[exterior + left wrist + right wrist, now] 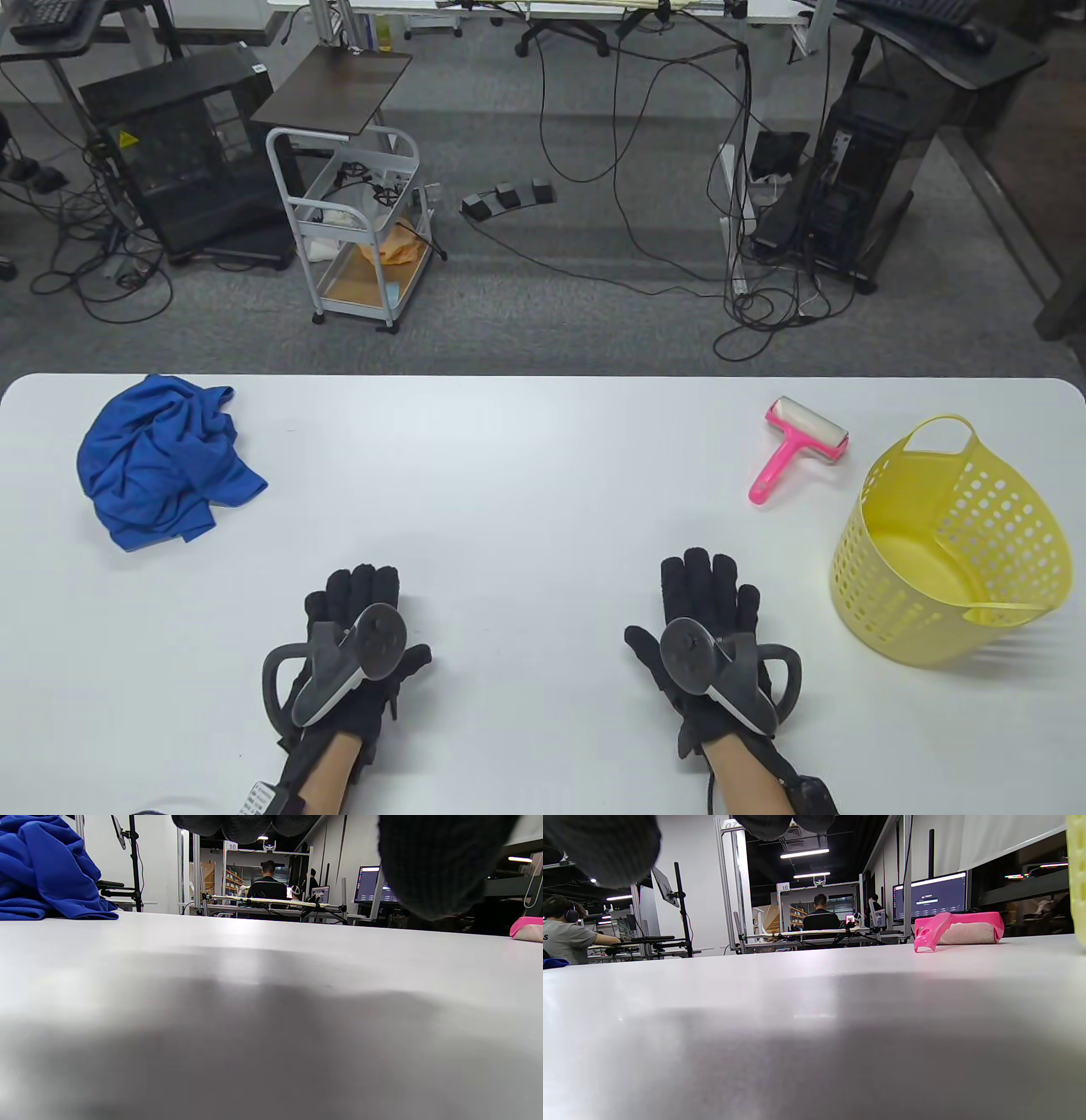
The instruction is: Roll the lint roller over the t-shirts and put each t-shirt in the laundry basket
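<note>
A crumpled blue t-shirt [161, 463] lies in a heap near the far left corner of the white bench [509, 475], well apart from both hands and further out than they reach. In the left wrist view it shows as a blue mound [46, 870] at the upper left, resting on the bench surface. On the opposite side, near the far right, the pink lint roller [797, 446] lies flat with its whitish roll toward the far edge and its handle pointing back toward the person; in the right wrist view it sits [956, 929] on the bench ahead and to the right, and only its tip shows [527, 928] at the right edge of the left wrist view. Just beside the roller, at the bench's right end, the yellow perforated laundry basket [950, 543] is tipped over so that its opening faces up and toward the left; nothing is seen inside it. The left hand [356, 637] and the right hand [704, 624] lie palm-down on the bench at the near edge, fingers straight and together, holding nothing, each with a grey tracker on its back. The right hand is nearer to the roller and basket, the left nearer to the t-shirt, though neither touches any of them. Beyond the bench, a small wheeled cart [356, 229] stands on the grey floor among trailing cables.
</note>
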The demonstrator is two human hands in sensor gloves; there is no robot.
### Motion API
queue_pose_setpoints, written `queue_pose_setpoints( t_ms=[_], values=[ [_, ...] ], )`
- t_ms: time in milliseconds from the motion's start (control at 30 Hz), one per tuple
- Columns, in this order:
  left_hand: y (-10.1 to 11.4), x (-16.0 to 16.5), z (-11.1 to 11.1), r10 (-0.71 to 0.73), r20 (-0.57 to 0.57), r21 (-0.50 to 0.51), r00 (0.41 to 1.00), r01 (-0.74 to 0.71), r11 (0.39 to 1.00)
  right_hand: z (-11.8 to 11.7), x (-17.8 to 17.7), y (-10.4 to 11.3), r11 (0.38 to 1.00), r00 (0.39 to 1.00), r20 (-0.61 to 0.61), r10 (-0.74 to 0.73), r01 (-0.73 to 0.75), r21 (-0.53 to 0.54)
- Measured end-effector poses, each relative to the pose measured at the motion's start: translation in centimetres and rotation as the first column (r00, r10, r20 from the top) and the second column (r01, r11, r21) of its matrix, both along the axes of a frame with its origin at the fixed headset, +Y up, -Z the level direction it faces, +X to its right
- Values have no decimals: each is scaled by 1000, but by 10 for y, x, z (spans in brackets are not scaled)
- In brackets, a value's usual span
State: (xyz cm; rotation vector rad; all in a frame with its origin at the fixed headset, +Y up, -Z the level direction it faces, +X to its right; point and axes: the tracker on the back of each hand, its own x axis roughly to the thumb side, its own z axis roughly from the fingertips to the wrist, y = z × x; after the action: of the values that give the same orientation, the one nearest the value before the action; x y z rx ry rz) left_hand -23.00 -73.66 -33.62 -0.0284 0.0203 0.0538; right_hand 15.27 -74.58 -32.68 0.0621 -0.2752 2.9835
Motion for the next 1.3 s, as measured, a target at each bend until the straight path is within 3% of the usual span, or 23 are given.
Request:
queue_pose_setpoints(
  t_ms=[133, 333, 467, 633, 700, 767, 900, 1000, 1167, 1300],
  values=[
    [14, -38, -31, -27, -55, -14, 998, 26, 1000, 2, 0, 2, 1000, 1000, -5, -13, 13, 7],
    [45, -144, -105, 36, -321, -7, 946, -41, 999, 1, 5, 5, 999, 999, 6, -49, 49, -2],
    [60, -210, -147, 73, -503, 42, 861, -60, 997, -1, 10, 5, 998, 998, 17, -62, 63, -10],
    [51, -257, -173, 169, -655, 34, 737, -194, 980, 0, 9, 5, 998, 998, 22, -67, 67, -16],
    [45, -266, -180, 164, -666, -2, 728, -221, 975, 0, 9, 5, 998, 998, 23, -62, 63, -17],
    [37, -268, -188, 180, -617, -42, 766, -260, 965, 0, 9, 5, 998, 998, 26, -65, 65, -18],
    [20, -259, -198, 25, -589, -190, 808, -169, 967, 0, 9, 3, 998, 998, 23, -64, 65, -24],
    [20, -254, -196, 117, -573, 7, 811, -138, 990, 0, 10, 4, 997, 997, 22, -74, 75, -27],
    [33, -255, -186, 58, -545, 34, 837, -47, 998, -1, 10, 3, 996, 996, 15, -84, 85, -25],
    [50, -255, -177, 156, -540, 127, 827, -104, 987, -1, 10, 3, 996, 997, 17, -79, 80, -26]
  ],
)
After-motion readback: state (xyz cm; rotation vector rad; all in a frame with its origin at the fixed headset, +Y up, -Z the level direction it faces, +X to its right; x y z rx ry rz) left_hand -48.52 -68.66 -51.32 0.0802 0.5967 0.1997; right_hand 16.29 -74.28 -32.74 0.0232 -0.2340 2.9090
